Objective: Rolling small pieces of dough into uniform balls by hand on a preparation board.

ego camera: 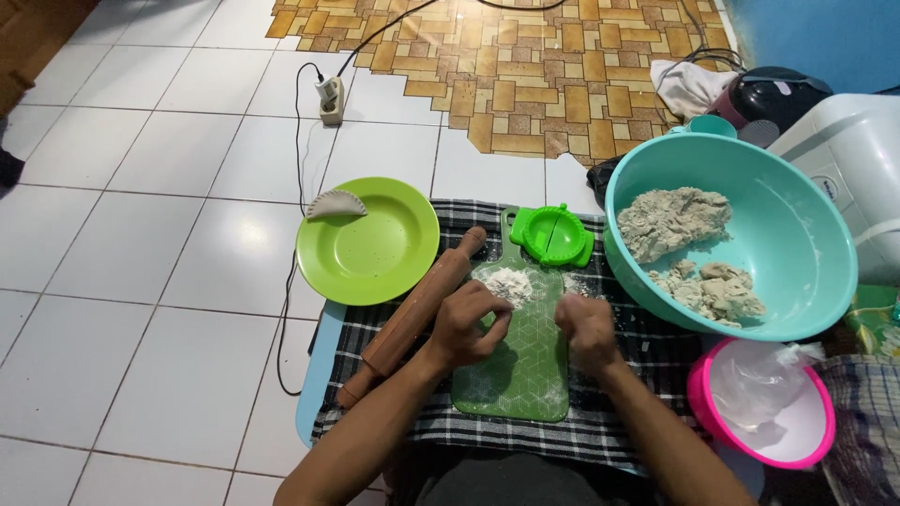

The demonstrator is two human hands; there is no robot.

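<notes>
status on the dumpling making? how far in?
Early. Done: one folded half-moon dumpling on the round green plate. In hand: left hand and right hand work on the floured green cutting board; what they hold is hidden. Left: most dough sits in the teal bowl.

Far left on white floor tiles [141, 234]: a power strip [330, 98] with black cable. Beyond, brown patterned floor covering [544, 75], torn at the edge. On a black-and-white checked cloth [656, 351]: lime green plate [319, 272] bearing one folded dumpling [336, 203] at its far rim; wooden rolling pin [412, 314] lying slantwise just right of it; green dumpling press [551, 234], opened flat. Right: teal bowl [797, 234] with dough lumps [670, 220]. Near right: pink bowl [698, 394] holding a clear plastic bag [759, 384].
</notes>
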